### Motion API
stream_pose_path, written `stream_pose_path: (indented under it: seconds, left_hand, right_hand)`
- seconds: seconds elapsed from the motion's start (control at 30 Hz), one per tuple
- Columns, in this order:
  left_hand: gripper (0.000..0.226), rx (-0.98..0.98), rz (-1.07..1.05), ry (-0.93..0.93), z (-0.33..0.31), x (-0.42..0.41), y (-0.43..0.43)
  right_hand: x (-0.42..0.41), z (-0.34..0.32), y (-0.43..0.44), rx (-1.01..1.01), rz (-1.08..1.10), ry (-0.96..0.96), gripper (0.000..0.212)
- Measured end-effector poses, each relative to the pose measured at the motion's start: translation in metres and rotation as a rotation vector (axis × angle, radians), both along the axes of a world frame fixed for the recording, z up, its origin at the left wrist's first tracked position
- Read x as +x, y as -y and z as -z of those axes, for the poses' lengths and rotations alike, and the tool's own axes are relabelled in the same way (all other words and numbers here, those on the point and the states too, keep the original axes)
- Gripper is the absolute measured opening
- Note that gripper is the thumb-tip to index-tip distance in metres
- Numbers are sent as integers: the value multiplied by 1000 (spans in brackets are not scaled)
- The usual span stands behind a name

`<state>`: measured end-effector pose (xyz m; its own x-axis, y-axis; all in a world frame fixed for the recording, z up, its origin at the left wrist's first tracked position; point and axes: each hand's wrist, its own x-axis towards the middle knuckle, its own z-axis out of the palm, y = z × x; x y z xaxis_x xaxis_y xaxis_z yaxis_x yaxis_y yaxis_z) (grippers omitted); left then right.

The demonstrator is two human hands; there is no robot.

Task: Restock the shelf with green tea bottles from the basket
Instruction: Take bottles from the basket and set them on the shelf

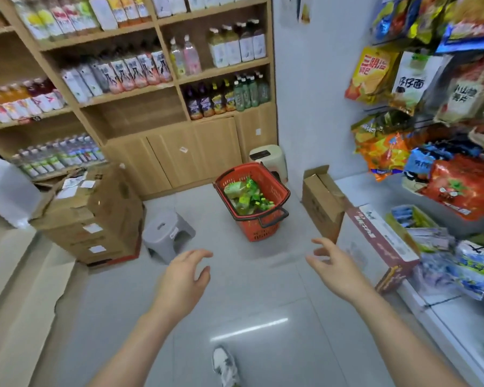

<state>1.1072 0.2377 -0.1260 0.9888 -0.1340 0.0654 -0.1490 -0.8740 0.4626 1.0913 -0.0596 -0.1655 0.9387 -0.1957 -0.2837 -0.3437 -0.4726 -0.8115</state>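
The basket (259,227) is red plastic with slotted walls and black handles folded down along its rim. It stands upright on the grey floor, in front of the wooden cabinet doors and just before a pale stool. Inside, green tea bottles (247,195) lie jumbled in a heap, with green caps and green-and-yellow labels; the count is unclear. The shelf (226,107) is light wood with open compartments. In its lower right compartment, 4 or so green bottles (250,92) stand upright at the right end, beside dark bottles with yellow labels.
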Motion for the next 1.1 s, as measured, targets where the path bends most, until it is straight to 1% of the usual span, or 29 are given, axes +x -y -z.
stream_pose_path:
  seconds: [0.1, 0.27, 0.3, 0.37, 0.43, 0.5, 0.57, 0.63, 0.73, 0.83, 0.97, 1.1]
  left_hand:
    - [22, -38, 18, 25, 21, 92, -29]
    - [17, -99, 54, -55, 34, 248, -80]
    - [17, -117, 63, -88, 33, 276, -87]
    - [17, -147, 79, -143, 32, 331, -96]
    - [19, -120, 127, -156, 34, 383, -100]
    - [23, -34, 239, -106, 43, 435, -98]
    - [27, 77, 381, -60, 57, 489, -91]
    - [30, 175, 502, -58, 76, 542, -79]
    - [34, 263, 642, -114, 112, 621, -56]
    - [47, 358, 735, -149, 159, 705, -31]
    - [59, 496, 807, -206, 211, 803, 1]
    - [68, 560, 857, -306, 261, 873, 22]
  right_hand:
    - [79, 25, -37, 198, 177, -20, 36]
    - [204, 42, -92, 508, 451, -107, 20]
    - [226, 41, -99, 558, 502, -112, 18]
    - [266, 44, -109, 580, 585, -117, 17]
    - [301, 53, -117, 542, 638, -121, 16]
    - [339, 67, -123, 443, 639, -115, 16]
    - [379, 85, -128, 290, 571, -126, 21]
    - [419, 102, -133, 143, 492, -132, 27]
    - [486, 136, -138, 23, 438, -121, 41]
    - [557, 181, -139, -19, 416, -131, 50]
    - [640, 231, -146, -52, 435, -189, 56]
    - [704, 269, -155, 23, 511, -224, 61]
